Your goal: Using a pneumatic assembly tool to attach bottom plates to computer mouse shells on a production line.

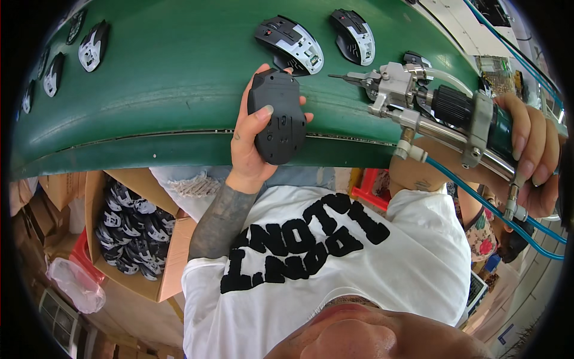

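Black computer mouse (278, 119) at 12 o'clock from view centre, underside up; left hand (246, 143) gripping it, thumb across the underside, fingertips showing past its 3 o'clock edge. Probably light, stiff, slightly slick hard plastic, not very fragile; best held by the side edges. Right hand (532, 143) closed round powered driver (451, 106) at 2 o'clock, tip pointing to 9 o'clock
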A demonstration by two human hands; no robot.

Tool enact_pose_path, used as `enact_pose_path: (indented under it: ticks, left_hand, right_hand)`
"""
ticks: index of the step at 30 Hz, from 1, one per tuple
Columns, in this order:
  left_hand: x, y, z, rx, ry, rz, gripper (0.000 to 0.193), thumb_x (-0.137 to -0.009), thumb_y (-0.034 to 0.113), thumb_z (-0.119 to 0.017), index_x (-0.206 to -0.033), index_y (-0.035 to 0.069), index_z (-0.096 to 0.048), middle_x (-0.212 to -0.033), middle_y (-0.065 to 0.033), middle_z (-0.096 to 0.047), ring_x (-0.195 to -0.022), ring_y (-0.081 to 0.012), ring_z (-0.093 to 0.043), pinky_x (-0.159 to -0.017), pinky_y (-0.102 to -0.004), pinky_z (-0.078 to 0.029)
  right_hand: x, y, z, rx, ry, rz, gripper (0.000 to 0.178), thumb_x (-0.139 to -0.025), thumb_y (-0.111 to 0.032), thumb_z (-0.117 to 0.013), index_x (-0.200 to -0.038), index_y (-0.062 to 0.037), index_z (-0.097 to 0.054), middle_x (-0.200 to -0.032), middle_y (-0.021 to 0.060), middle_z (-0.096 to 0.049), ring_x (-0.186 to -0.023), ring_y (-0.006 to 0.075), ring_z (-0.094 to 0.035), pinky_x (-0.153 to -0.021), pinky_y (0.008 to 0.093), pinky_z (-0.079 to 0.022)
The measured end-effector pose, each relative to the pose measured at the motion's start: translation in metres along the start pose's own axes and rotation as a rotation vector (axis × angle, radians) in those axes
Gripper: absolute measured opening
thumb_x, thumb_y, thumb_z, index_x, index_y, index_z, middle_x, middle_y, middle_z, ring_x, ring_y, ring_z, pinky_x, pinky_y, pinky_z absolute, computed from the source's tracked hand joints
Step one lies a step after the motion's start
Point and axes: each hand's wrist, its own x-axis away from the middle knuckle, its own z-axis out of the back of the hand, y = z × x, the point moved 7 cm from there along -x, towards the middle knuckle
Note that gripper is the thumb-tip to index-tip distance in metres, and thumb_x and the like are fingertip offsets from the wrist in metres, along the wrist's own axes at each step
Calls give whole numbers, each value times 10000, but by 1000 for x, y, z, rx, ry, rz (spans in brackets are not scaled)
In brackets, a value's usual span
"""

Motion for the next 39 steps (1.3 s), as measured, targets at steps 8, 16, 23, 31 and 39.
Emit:
enact_pose_path:
  ticks: [8, 16, 23, 31, 39]
  left_hand:
    - [3, -2, -8, -96, -12, 16, 688, -817, 171, -536, -1441, 55, -271, -1379, -197, -408, -1062, -277, -562, -890, -468, -526]
    - [5, 0, -12, -123, -13, 14, 677, -829, 161, -530, -1442, 50, -265, -1390, -201, -401, -1076, -273, -564, -898, -455, -524]
    - [6, -3, -11, -32, -36, 63, 683, -831, 171, -524, -1448, 54, -258, -1378, -195, -421, -1106, -292, -562, -902, -454, -523]
    - [-4, 5, 5, 84, 81, -44, 624, -837, 247, -517, -1411, 115, -311, -1333, -159, -450, -1055, -297, -573, -873, -466, -527]
    - [0, 4, 6, 22, 77, -66, 633, -843, 259, -519, -1417, 114, -295, -1337, -155, -417, -1066, -286, -542, -882, -477, -523]
  right_hand:
    - [-2, 26, -26, 7, 147, 7, 153, -755, -293, -681, -797, -161, -614, -727, -71, -611, -685, 57, -610, -686, 217, -448]
    - [-10, 48, -48, 114, 10, -51, 324, -809, -242, -603, -1118, -144, -602, -788, -31, -607, -716, 91, -615, -717, 258, -447]
    - [-11, 49, -43, 44, -118, -120, 327, -812, -241, -614, -1127, -151, -594, -804, -23, -600, -726, 105, -603, -744, 263, -433]
    - [-3, 18, -38, -30, 86, 36, 122, -773, -206, -693, -801, -128, -604, -687, -48, -580, -661, 82, -595, -710, 244, -457]
    - [2, 53, -80, -189, -33, 46, 193, -787, -138, -738, -920, -138, -598, -659, -46, -624, -566, 65, -628, -605, 206, -559]
